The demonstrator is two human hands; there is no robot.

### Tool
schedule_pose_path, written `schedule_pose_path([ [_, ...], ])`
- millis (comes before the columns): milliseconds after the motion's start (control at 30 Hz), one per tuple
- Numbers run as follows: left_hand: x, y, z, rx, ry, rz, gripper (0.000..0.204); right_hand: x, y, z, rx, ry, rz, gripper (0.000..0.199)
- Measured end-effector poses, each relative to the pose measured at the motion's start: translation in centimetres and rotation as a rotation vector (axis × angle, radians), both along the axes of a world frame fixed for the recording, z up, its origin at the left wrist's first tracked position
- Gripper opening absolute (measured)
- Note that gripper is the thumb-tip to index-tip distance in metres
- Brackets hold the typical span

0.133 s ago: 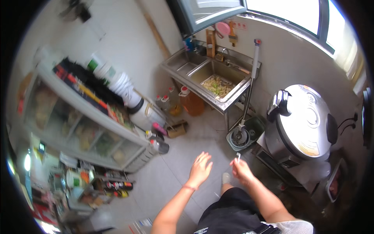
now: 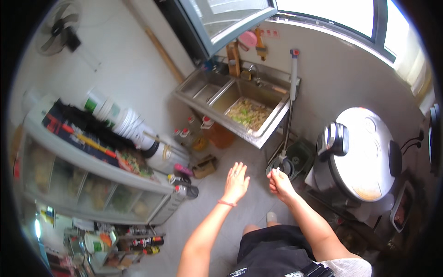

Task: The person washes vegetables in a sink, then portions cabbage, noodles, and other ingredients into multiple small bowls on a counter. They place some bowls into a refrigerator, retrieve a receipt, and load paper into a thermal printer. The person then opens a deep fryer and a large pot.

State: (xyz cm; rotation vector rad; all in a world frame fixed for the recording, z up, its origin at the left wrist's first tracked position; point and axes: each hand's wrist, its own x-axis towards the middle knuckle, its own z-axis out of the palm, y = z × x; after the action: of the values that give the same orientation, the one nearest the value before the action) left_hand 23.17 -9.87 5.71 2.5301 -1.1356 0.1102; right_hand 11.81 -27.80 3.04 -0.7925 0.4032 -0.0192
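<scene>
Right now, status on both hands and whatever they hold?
Left hand open, fingers spread, empty. Right hand pinching a small white object; kind unclear. Round black mop bucket on grey floor just beyond it.

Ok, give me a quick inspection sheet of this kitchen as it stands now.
Surface: grey tiled floor, bare near the feet.
Job's things: right hand pinches a small white item, kind unclear; mop stands in a bucket just beyond it.
Clutter: bottles under the sink, which holds chopped greens.
Hands: left hand open, fingers spread, holding nothing.
Cables: black cords behind the big cooker.
Surroundings: glass-door fridge, open window.
</scene>
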Motion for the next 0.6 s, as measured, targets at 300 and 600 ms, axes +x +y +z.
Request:
schedule_pose_path([
  [300, 35.1, -27.4, -8.0, 0.218, -0.533, -0.318, 0.059, 26.0, -12.7, -4.2, 0.068, 0.072, -0.348, 0.029],
  [600, 51.1, -37.1, -16.2, 0.156, -0.194, -0.402, 0.048, 45.8, -21.8, -7.7, 0.277, 0.062, -0.451, 0.029],
])
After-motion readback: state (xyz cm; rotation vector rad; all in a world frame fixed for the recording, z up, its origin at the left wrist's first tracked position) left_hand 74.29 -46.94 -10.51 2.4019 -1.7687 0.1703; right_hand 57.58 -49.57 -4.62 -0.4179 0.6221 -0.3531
